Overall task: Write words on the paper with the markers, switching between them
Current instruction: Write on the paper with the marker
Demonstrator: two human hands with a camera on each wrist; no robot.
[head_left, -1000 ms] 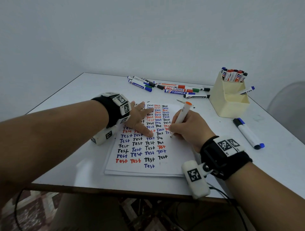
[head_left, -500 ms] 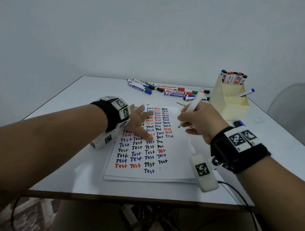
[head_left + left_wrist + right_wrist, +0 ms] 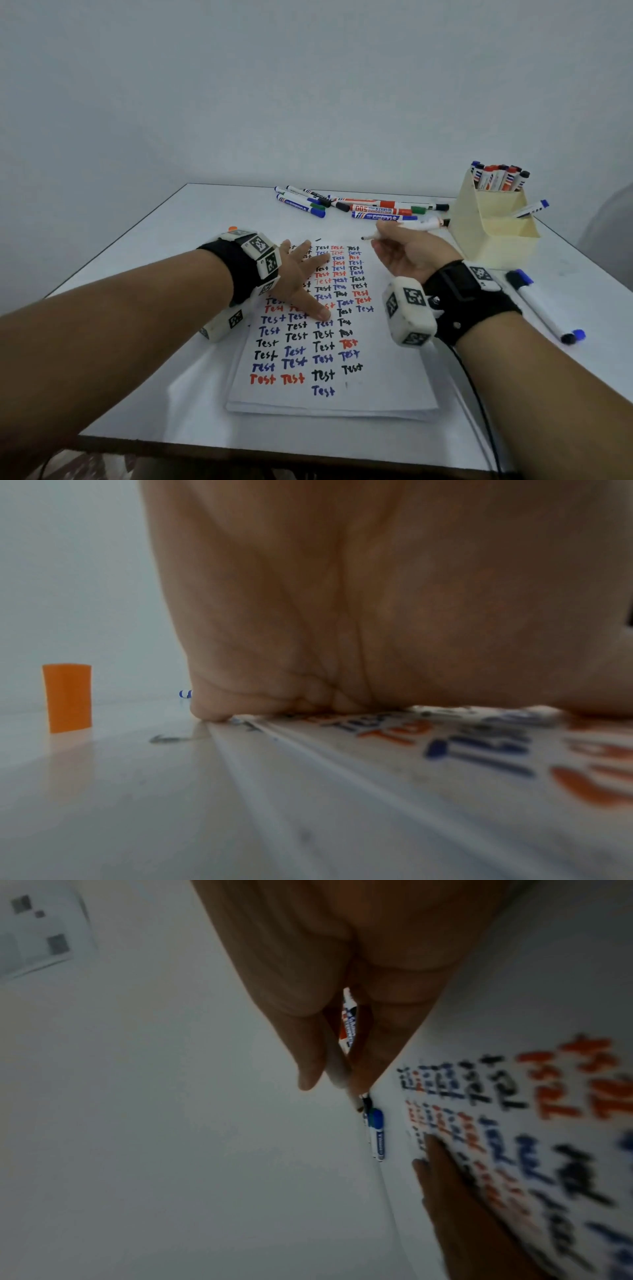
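A stack of white paper (image 3: 376,387) filled with "Test" in black, blue and red lies in the middle of the table. My left hand (image 3: 301,277) presses flat on its upper left part, fingers spread; in the left wrist view the palm (image 3: 342,615) rests on the paper (image 3: 411,791). My right hand (image 3: 380,236) hovers over the paper's far right corner and pinches an uncapped white marker (image 3: 416,226), held nearly level with its tip pointing left. The right wrist view shows the fingers (image 3: 308,1056) closed round the marker's barrel (image 3: 337,1066). An orange cap (image 3: 233,228) stands behind my left wrist.
Several loose markers (image 3: 359,205) lie along the far edge. A cream holder (image 3: 493,222) with more markers stands at the back right. A blue-capped marker (image 3: 544,308) lies right of my right wrist. The table's front edge (image 3: 274,445) is close.
My right hand has lifted the marker off the paper, moved it away toward the far edge and turned it nearly level. The left hand has stayed on the paper.
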